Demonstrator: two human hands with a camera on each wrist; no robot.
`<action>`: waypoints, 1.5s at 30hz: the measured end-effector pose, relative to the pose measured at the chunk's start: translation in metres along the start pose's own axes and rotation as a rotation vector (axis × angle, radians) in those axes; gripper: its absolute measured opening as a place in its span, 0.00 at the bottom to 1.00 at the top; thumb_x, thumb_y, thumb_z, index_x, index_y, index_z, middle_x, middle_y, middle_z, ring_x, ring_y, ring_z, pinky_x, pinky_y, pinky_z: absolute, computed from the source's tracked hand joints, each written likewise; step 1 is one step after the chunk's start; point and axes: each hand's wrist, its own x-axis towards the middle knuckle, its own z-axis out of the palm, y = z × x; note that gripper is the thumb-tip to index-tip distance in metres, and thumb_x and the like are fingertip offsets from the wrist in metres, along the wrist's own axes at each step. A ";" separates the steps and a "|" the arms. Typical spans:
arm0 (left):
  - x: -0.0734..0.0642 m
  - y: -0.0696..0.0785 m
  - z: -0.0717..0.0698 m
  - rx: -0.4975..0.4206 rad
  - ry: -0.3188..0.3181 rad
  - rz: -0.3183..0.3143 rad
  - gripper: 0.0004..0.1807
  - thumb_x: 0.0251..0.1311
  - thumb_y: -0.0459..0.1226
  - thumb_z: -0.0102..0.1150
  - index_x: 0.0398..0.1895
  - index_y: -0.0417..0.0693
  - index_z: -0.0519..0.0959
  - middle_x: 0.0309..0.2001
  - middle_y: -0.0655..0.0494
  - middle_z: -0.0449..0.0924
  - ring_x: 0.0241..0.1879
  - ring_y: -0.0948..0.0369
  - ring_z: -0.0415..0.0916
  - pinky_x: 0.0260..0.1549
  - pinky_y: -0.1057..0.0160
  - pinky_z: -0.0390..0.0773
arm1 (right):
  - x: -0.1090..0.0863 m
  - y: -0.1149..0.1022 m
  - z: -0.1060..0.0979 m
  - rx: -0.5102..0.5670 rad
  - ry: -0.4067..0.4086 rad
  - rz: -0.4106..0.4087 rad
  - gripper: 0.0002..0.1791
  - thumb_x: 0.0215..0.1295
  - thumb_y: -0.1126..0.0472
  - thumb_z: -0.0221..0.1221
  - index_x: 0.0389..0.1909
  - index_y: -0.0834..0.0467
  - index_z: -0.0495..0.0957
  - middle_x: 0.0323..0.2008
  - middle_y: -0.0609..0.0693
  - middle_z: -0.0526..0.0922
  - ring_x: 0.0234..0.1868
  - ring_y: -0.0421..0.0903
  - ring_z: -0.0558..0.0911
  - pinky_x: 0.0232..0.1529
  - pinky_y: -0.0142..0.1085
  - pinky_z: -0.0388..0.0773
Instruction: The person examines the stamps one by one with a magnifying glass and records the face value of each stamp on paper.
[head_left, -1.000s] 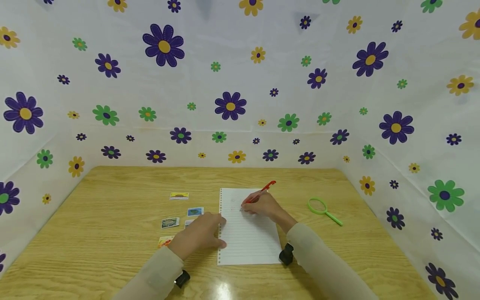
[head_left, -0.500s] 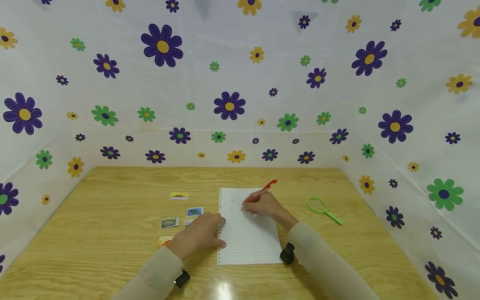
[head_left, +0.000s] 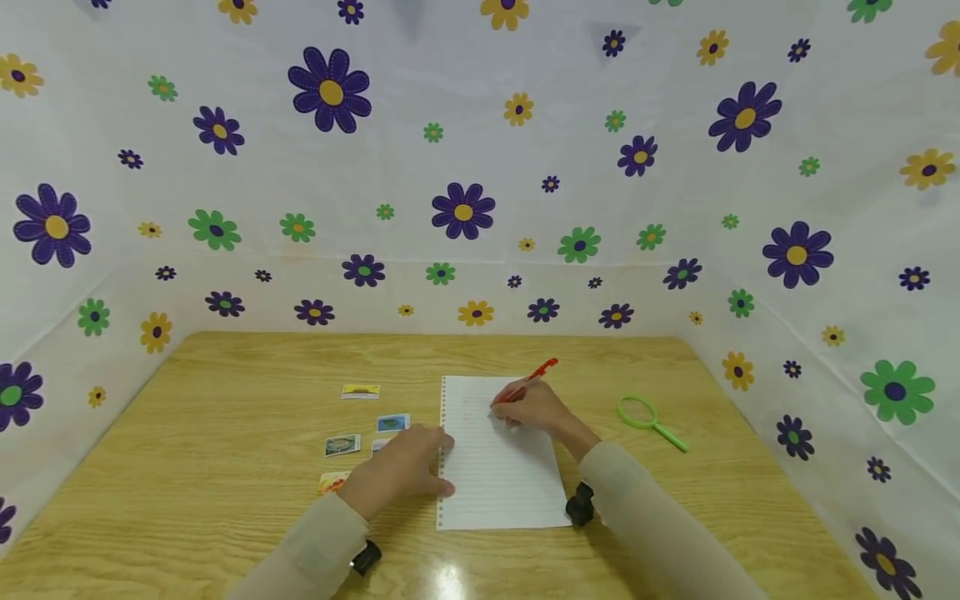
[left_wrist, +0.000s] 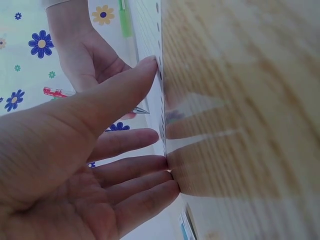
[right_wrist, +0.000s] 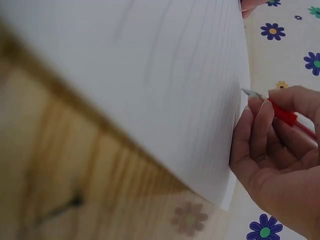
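Note:
A lined sheet of paper (head_left: 495, 483) with punched holes down its left side lies on the wooden table. Small, faint marks show on its upper part. My right hand (head_left: 534, 408) pinches a red pen (head_left: 542, 368) over the upper half of the sheet. In the right wrist view the tip of the pen (right_wrist: 285, 112) points at the paper, close to its surface; whether it touches I cannot tell. My left hand (head_left: 405, 460) rests at the sheet's left edge, thumb and fingertips on it. Seen from the left wrist, the fingers (left_wrist: 135, 187) are nearly straight and spread from the thumb.
Left of the sheet lie several small picture cards, among them a yellow one (head_left: 361, 391), a blue one (head_left: 393, 422) and a green-grey one (head_left: 342, 445); my left hand partly covers others. A green magnifying glass (head_left: 670, 437) lies to the right. Flower-printed sheeting (head_left: 480, 150) surrounds the table (head_left: 247, 400).
My right hand has shifted slightly to the right across the sheet with the pen. The left hand stays in place on the paper's edge.

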 end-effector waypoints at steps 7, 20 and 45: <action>0.001 0.001 0.000 -0.007 0.004 -0.011 0.34 0.50 0.43 0.81 0.60 0.38 0.80 0.61 0.40 0.81 0.63 0.43 0.77 0.65 0.44 0.76 | -0.001 0.002 -0.004 -0.002 -0.012 -0.004 0.07 0.64 0.56 0.70 0.37 0.54 0.89 0.25 0.46 0.86 0.27 0.41 0.78 0.30 0.29 0.73; 0.002 0.001 0.001 -0.012 0.002 -0.020 0.35 0.49 0.43 0.81 0.61 0.39 0.80 0.61 0.41 0.81 0.63 0.44 0.77 0.65 0.44 0.76 | 0.001 0.003 -0.005 -0.013 -0.009 -0.005 0.06 0.63 0.57 0.69 0.36 0.55 0.88 0.24 0.46 0.85 0.27 0.40 0.77 0.29 0.29 0.72; 0.003 0.002 0.002 0.021 -0.003 -0.019 0.34 0.49 0.43 0.81 0.59 0.38 0.81 0.59 0.42 0.83 0.61 0.46 0.78 0.63 0.46 0.78 | -0.010 0.002 -0.031 -0.140 -0.064 -0.303 0.07 0.71 0.60 0.64 0.43 0.58 0.87 0.37 0.58 0.89 0.30 0.43 0.82 0.31 0.31 0.77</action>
